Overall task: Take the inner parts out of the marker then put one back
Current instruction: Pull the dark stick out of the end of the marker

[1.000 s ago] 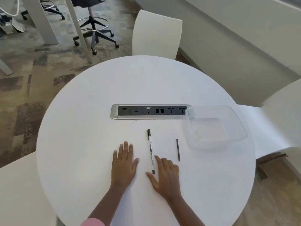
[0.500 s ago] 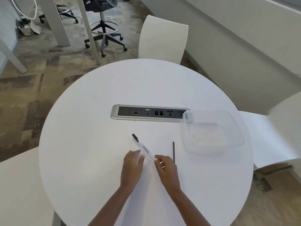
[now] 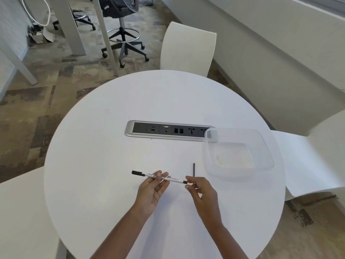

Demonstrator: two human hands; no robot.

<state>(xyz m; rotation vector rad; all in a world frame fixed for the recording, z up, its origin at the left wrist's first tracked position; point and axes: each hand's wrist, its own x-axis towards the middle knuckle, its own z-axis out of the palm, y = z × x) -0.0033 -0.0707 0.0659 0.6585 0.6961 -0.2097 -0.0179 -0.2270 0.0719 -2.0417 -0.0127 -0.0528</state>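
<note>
Two hands up over the round white worktop [image 3: 112,146], both on one marker [image 3: 160,177]. Marker is white-barrelled with black print, held roughly level and lifted clear of the surface, black cap [image 3: 137,172] pointing left, small dark end [image 3: 184,182] pointing right.

Left hand [image 3: 152,189]: palm up, fingers [image 3: 164,175] curled around the middle of the barrel, thumb on the near side. Closed on the marker.

Right hand [image 3: 200,189]: thumb and forefinger pinched together at the marker's right tip. Contact looks real but the dark end is small; can't tell whether the pinch is on the end plug or just the barrel edge.

Thin dark rod [image 3: 194,169] lies flat on the worktop just behind the right hand, running away from the camera. Its near end is hidden by the fingers. Not touching the marker as far as I can see.

Clear plastic tub [image 3: 265,146] sits to the right, near the rod but apart from it, nothing visible inside. Its far-left corner overlaps the right end of the recessed socket strip [image 3: 158,130] set into the middle of the worktop.

White chairs: one [image 3: 188,47] at the far side, one [image 3: 317,156] at the right. Dark swivel stool [image 3: 123,34] on the carpet beyond.
</note>
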